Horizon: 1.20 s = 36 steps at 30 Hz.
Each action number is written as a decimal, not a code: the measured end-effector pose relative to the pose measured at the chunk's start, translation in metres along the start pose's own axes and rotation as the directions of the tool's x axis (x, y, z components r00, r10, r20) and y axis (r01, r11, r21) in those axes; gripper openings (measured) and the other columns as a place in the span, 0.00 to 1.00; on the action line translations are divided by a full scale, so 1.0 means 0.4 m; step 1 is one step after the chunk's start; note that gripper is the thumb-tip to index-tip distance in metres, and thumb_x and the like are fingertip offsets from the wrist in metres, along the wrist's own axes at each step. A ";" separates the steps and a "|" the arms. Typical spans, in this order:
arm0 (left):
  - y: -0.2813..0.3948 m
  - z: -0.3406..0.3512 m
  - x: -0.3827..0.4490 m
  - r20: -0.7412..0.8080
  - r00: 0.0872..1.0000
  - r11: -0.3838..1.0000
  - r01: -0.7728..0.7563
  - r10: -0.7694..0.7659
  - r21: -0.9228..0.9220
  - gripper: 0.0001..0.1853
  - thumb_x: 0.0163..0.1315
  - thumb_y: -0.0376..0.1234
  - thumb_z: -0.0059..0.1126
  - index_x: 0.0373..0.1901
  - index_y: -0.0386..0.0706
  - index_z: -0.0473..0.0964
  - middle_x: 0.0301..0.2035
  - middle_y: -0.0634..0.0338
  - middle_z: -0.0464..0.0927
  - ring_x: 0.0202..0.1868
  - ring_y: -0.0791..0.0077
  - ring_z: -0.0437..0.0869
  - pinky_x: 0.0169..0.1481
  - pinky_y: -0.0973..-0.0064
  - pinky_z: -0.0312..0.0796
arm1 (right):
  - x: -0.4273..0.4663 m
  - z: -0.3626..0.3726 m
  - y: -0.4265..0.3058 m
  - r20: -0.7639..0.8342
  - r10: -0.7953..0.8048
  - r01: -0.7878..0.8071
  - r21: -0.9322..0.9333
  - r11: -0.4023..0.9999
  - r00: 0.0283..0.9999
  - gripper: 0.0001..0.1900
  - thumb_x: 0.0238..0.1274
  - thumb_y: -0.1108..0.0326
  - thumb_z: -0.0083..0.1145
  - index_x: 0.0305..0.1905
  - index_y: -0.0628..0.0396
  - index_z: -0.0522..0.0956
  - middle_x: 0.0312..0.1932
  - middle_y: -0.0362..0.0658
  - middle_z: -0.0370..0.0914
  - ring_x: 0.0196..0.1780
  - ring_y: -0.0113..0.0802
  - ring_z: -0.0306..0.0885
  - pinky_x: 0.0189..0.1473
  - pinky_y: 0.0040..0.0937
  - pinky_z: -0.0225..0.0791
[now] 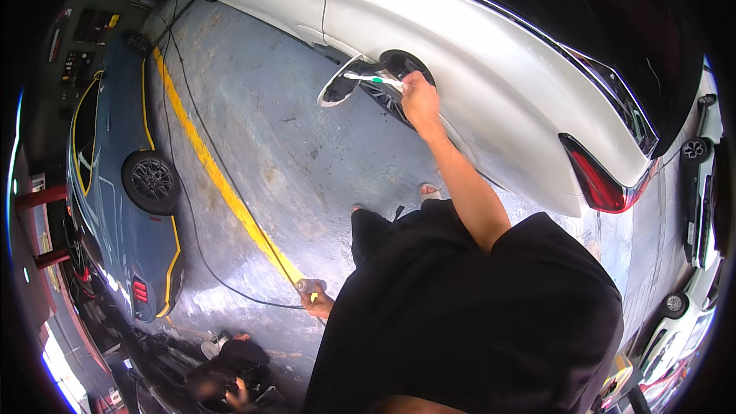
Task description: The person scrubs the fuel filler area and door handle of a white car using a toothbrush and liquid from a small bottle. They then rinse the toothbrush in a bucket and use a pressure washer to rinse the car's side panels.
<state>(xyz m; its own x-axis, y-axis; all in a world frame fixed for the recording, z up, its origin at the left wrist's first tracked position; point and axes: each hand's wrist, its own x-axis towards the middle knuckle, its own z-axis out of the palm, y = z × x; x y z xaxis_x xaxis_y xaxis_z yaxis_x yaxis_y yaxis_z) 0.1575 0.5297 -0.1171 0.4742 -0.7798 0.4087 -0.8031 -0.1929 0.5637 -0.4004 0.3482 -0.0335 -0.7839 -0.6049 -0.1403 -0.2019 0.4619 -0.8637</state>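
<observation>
My right hand [421, 99] grips a white-and-green toothbrush [375, 79] by the handle end. The brush reaches left across the opened fuel filler flap [339, 91], whose dark inner side faces me. Just beyond my fingers lies the dark fuel filler recess [401, 59] in the side of a white car [477, 63]; my hand partly covers it. I cannot tell whether the bristles touch the flap. Low at my left side, my left hand [318, 304] is closed around a clear bottle [311, 286], partly hidden by my fingers.
A grey-blue car [123, 184] with yellow edging stands on the left. Between the cars, a black cable [195, 247] runs over the floor near a yellow line [213, 169]. Another person [230, 368] is low down behind me at the lower left. More cars [684, 322] stand at the right.
</observation>
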 end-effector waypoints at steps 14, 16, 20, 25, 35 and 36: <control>-0.038 0.010 0.022 -0.095 0.983 0.987 -0.161 0.159 -0.024 0.24 0.48 0.36 0.87 0.41 0.32 0.83 0.36 0.47 0.86 0.42 0.48 0.88 0.50 0.54 0.80 | -0.084 0.151 -0.107 0.482 0.280 -0.550 0.790 0.271 0.830 0.16 0.86 0.65 0.42 0.67 0.55 0.71 0.29 0.38 0.73 0.23 0.25 0.63 0.27 0.29 0.60; -0.114 -0.004 0.029 -0.153 0.971 0.980 -0.191 0.181 -0.054 0.25 0.47 0.36 0.88 0.40 0.32 0.82 0.36 0.47 0.86 0.41 0.49 0.88 0.50 0.54 0.81 | -0.089 0.162 -0.163 0.438 0.237 -0.497 0.787 0.365 0.867 0.20 0.85 0.63 0.47 0.72 0.57 0.70 0.25 0.38 0.74 0.21 0.23 0.62 0.24 0.27 0.58; -0.144 0.013 -0.013 -0.139 0.975 0.982 -0.182 0.175 -0.045 0.25 0.47 0.36 0.88 0.40 0.32 0.82 0.36 0.47 0.86 0.42 0.49 0.88 0.50 0.54 0.81 | -0.122 0.187 -0.225 0.322 0.165 -0.359 0.755 0.549 0.932 0.22 0.79 0.65 0.57 0.70 0.63 0.74 0.27 0.38 0.76 0.24 0.21 0.66 0.24 0.26 0.59; -0.129 0.024 -0.020 -0.112 0.978 0.982 -0.182 0.176 -0.043 0.25 0.47 0.36 0.88 0.41 0.32 0.82 0.37 0.47 0.86 0.42 0.48 0.88 0.50 0.54 0.81 | -0.076 0.192 -0.278 0.394 0.161 -0.425 0.829 0.364 0.905 0.17 0.78 0.67 0.57 0.62 0.66 0.77 0.27 0.40 0.77 0.23 0.23 0.67 0.23 0.28 0.59; -0.137 0.002 -0.031 -0.109 0.983 0.988 -0.152 0.150 -0.009 0.25 0.46 0.36 0.88 0.41 0.33 0.83 0.37 0.47 0.86 0.43 0.48 0.88 0.50 0.53 0.81 | -0.112 0.207 -0.341 0.418 0.197 -0.459 0.845 0.275 0.887 0.05 0.77 0.72 0.56 0.44 0.62 0.76 0.25 0.40 0.74 0.22 0.25 0.64 0.23 0.30 0.55; -0.143 -0.004 -0.042 -0.104 0.985 0.990 -0.142 0.141 -0.002 0.25 0.46 0.36 0.88 0.41 0.33 0.83 0.37 0.47 0.86 0.43 0.48 0.88 0.50 0.53 0.81 | -0.141 0.190 -0.351 0.451 0.220 -0.498 0.824 0.271 0.865 0.05 0.78 0.72 0.54 0.43 0.61 0.75 0.25 0.40 0.73 0.22 0.24 0.62 0.23 0.29 0.55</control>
<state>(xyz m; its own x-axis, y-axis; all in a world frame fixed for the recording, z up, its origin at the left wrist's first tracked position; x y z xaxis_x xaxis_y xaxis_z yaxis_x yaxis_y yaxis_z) 0.1961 0.5550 -0.1550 0.3916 -0.7329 0.5563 -0.8614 -0.0794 0.5017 -0.2832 0.2681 0.0590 -0.4577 -0.7141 -0.5297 0.8196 -0.1080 -0.5626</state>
